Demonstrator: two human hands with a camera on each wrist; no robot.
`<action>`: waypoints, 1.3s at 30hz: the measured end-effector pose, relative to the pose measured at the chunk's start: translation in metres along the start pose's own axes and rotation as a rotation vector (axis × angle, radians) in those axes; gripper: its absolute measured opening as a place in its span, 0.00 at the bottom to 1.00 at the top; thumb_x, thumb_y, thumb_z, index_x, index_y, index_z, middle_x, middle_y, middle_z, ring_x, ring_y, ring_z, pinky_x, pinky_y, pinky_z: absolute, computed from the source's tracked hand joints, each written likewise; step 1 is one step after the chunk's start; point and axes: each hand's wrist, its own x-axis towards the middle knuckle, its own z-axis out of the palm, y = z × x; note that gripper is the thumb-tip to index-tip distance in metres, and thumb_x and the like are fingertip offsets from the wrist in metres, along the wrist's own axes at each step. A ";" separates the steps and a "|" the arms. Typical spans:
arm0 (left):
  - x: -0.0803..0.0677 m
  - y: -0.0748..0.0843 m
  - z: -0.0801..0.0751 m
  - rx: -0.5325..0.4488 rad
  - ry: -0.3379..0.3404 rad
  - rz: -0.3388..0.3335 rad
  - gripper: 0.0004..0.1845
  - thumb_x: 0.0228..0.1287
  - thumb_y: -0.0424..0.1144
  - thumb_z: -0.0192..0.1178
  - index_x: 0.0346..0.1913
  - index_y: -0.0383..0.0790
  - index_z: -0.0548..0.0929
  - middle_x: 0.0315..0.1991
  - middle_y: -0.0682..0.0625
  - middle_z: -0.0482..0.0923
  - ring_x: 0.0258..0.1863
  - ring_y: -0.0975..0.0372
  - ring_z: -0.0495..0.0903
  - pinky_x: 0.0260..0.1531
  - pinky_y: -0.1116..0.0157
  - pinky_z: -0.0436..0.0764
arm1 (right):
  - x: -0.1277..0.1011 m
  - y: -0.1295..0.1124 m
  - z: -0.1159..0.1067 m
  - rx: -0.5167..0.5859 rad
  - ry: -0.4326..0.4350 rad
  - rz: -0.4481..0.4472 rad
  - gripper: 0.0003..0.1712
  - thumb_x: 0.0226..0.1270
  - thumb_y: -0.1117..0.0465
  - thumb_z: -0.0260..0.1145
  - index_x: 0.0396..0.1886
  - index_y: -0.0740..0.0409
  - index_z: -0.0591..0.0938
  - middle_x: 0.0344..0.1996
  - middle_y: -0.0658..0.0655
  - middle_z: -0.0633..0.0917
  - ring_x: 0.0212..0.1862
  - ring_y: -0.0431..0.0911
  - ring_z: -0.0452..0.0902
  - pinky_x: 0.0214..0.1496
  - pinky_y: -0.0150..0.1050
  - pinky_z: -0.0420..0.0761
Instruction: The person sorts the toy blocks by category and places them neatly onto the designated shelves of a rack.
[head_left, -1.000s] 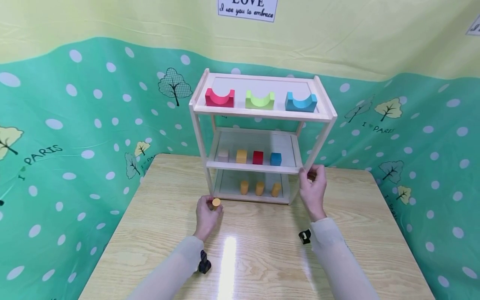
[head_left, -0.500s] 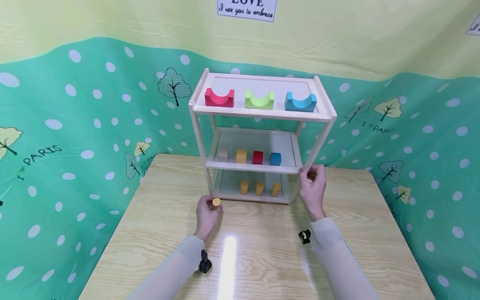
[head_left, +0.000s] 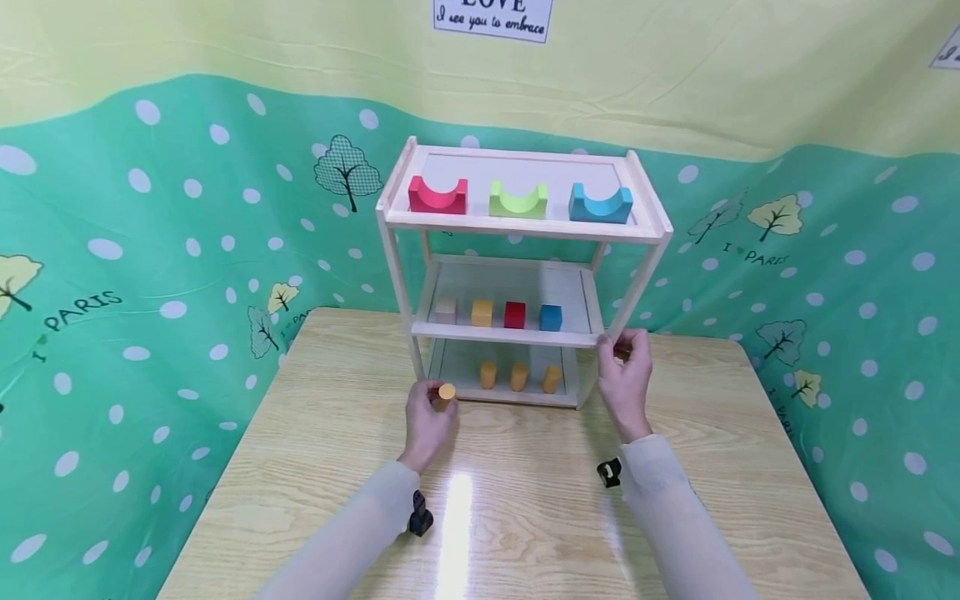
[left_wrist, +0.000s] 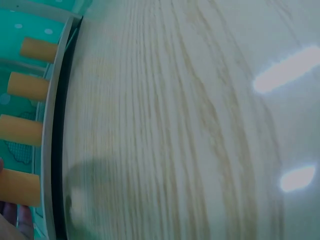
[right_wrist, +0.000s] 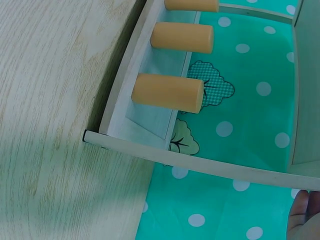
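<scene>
A three-tier pale wooden shelf rack (head_left: 522,225) is set at the middle of the bench's (head_left: 525,517) far edge. On its top tier, a red arch block (head_left: 438,197) is placed left, a green arch block (head_left: 518,201) in the middle, and a blue arch block (head_left: 601,205) right. On the middle tier four cubes (head_left: 498,313) are lined up left to right. On the bottom tier three upright orange wooden cylinders (head_left: 520,376) are ranged side by side. A fourth orange wooden cylinder (head_left: 447,392) is held by the left hand (head_left: 428,421) before the rack's front left post. The front right post is gripped by the right hand (head_left: 626,379).
</scene>
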 end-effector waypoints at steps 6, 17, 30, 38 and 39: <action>0.008 0.002 0.010 -0.017 0.019 0.055 0.19 0.55 0.26 0.66 0.49 0.30 0.74 0.44 0.41 0.74 0.43 0.52 0.76 0.47 0.58 0.78 | 0.000 0.001 0.000 -0.006 0.005 -0.002 0.09 0.69 0.69 0.57 0.45 0.71 0.70 0.37 0.62 0.75 0.38 0.46 0.71 0.43 0.37 0.74; 0.028 0.001 0.028 -0.044 0.065 0.104 0.16 0.55 0.24 0.64 0.47 0.28 0.74 0.42 0.39 0.75 0.41 0.50 0.77 0.45 0.57 0.79 | 0.001 0.002 0.000 0.004 -0.001 -0.004 0.09 0.69 0.70 0.57 0.45 0.71 0.70 0.38 0.62 0.75 0.39 0.48 0.71 0.44 0.39 0.74; 0.041 -0.009 0.032 -0.049 0.054 0.054 0.19 0.56 0.24 0.63 0.51 0.28 0.73 0.44 0.40 0.75 0.43 0.51 0.78 0.45 0.59 0.80 | 0.002 0.001 0.001 0.013 -0.003 -0.012 0.09 0.68 0.71 0.57 0.45 0.72 0.71 0.39 0.64 0.75 0.40 0.47 0.72 0.45 0.40 0.75; 0.045 -0.012 0.033 -0.034 0.038 0.047 0.18 0.57 0.25 0.63 0.51 0.29 0.73 0.44 0.40 0.75 0.42 0.51 0.78 0.44 0.59 0.80 | 0.002 0.002 0.001 0.012 0.004 -0.009 0.08 0.67 0.72 0.57 0.44 0.72 0.71 0.38 0.64 0.75 0.39 0.47 0.71 0.45 0.40 0.74; 0.046 -0.012 0.033 -0.032 0.036 0.043 0.18 0.58 0.25 0.63 0.51 0.30 0.73 0.44 0.40 0.75 0.42 0.51 0.78 0.44 0.59 0.80 | 0.003 0.002 0.001 0.010 0.003 -0.009 0.09 0.68 0.71 0.57 0.44 0.72 0.71 0.38 0.63 0.75 0.39 0.47 0.71 0.45 0.40 0.74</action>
